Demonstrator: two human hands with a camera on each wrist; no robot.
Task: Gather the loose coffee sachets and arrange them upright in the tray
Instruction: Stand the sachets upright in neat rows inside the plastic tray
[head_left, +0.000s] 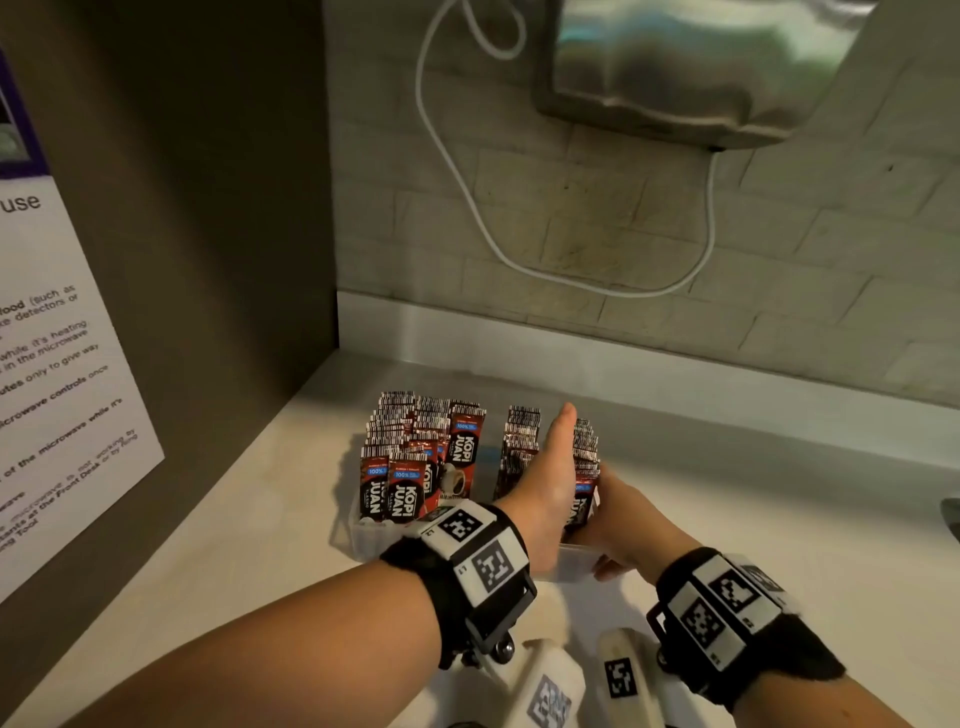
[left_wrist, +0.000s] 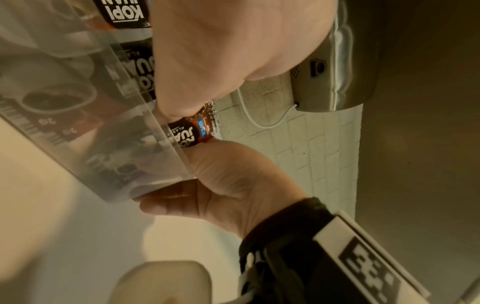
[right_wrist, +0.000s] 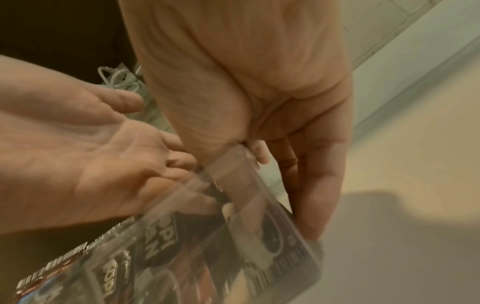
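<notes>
Both of my hands are at the clear plastic tray (head_left: 366, 540), which sits on the pale, smooth desk (head_left: 249, 519) by the brick-pattern wall (head_left: 571, 208). My left hand (head_left: 550, 478) is flat and straight-fingered, set edge-on inside the tray, its palm side against the right-hand stack of sachets (head_left: 584, 467). My right hand (head_left: 628, 519) curls around the tray's near right corner: from the head view I see only its back and thumb, but the right wrist view shows the fingers (right_wrist: 319, 185) laid down the outside of the tray (right_wrist: 233, 236) wall, the palm at its rim. The left wrist view adds the right hand (left_wrist: 228, 185) under the corner of the tray (left_wrist: 103, 123), and one sachet (left_wrist: 192, 131) between the two hands.

Largest in sight is a brushed metal box (head_left: 701, 67) fixed to the wall, a thin white cable (head_left: 467, 197) looping below it. A printed white notice (head_left: 62, 374) hangs on the dark side panel at left. The tray is thin, transparent and rectangular with straight walls. The sachets are small, glossy, dark red-and-black packets with crimped top edges, standing upright in it: a bigger left group (head_left: 410, 457), a gap, then a middle stack (head_left: 519, 447) beside my left hand. I cannot tell from any view whether sachets lie loose on the desk.
</notes>
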